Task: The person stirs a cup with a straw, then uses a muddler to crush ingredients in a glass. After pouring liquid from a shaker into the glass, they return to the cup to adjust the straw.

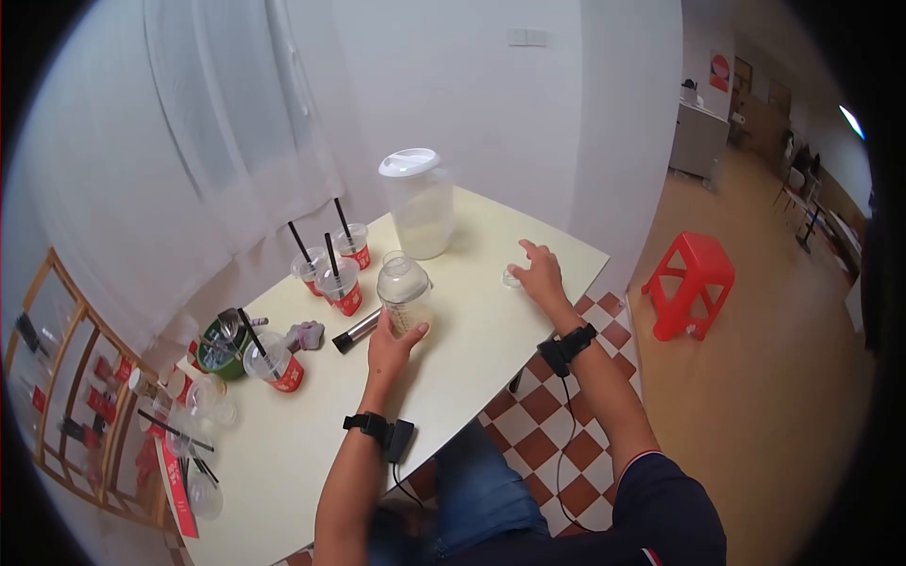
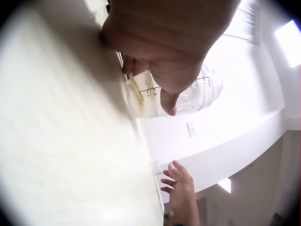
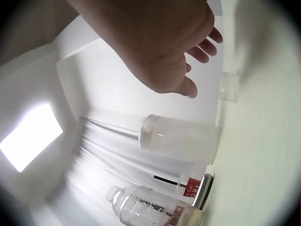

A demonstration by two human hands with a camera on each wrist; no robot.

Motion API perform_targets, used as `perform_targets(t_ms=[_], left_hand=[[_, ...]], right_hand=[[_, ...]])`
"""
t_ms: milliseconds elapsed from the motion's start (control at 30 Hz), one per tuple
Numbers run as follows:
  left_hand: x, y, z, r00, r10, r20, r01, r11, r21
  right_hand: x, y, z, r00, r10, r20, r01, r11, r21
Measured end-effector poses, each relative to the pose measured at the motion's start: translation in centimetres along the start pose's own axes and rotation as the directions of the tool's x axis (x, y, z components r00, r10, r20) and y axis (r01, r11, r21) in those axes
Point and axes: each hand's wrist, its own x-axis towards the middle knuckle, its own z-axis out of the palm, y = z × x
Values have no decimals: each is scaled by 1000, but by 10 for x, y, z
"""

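Note:
My left hand (image 1: 387,347) grips a clear cocktail shaker (image 1: 404,283) low on its body, thumb on the near side. The shaker stands upright on the table, with a domed top and printed measuring marks; a little pale yellowish liquid shows at its bottom in the left wrist view. Over the table's right part, my right hand (image 1: 542,275) is held with fingers loosely spread and nothing in them. Beside its fingertips, a small clear cup-shaped piece (image 3: 230,87) rests on the table. A silver muddler (image 1: 358,331) with a black end lies just left of the shaker.
A tall lidded pitcher (image 1: 422,212) of pale liquid stands behind the shaker. Several plastic cups with red labels and black straws, such as one cup (image 1: 274,362), stand to the left. Near them are a green basin (image 1: 223,362) and a grey cloth (image 1: 305,335).

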Motion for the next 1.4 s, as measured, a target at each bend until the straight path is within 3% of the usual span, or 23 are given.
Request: perform_targets(t_ms=[67,167,233,267,333,367,400,467,533,633,667,767,1000,1100,1200,1333,1400], left_hand=[[4,-7,5,1000,29,9,-28,1000,-7],[6,-11,7,999,40,17,-41,999,8],[2,-4,8,999,32,12,-32,998,62],[-4,19,5,995,-59,82,53,996,77],[-8,33,5,992,-97,83,87,990,114],[-7,35,5,990,-113,85,101,986,129],[-5,37,5,987,-133,92,117,981,154],[3,20,15,998,-56,24,50,975,218],[8,11,23,999,-35,21,29,967,255],[16,13,26,995,-79,57,61,961,269],[18,13,28,994,-93,51,75,957,280],[19,13,30,995,-88,35,73,949,306],[26,19,43,997,-66,44,42,915,401],[28,3,52,997,-52,48,27,908,418],[21,4,39,990,-105,94,64,929,364],[7,30,21,973,-198,117,163,953,256],[5,43,22,987,-136,86,120,979,165]], right_hand=[[-14,11,3,997,-10,73,2,994,108],[-11,19,18,988,-89,123,87,996,18],[3,25,25,970,-48,237,50,999,-4],[13,23,27,955,-32,294,39,999,-17],[34,10,30,943,-77,323,13,981,196],[39,-8,23,938,-101,332,-2,955,296],[41,-29,18,969,-156,193,63,907,416],[47,-95,-14,972,-155,176,32,833,553],[49,-146,-29,967,-221,128,95,777,623],[61,-166,-6,803,-564,194,424,768,480],[60,-171,-6,775,-528,349,314,799,513],[66,-177,-9,742,-533,406,360,828,430],[65,-153,0,803,-498,327,371,847,380],[59,-151,2,807,-578,122,539,805,247],[36,-169,-21,931,-326,164,242,888,390],[51,-155,-1,910,-348,227,285,920,270],[62,-147,18,899,-397,185,310,875,372]])
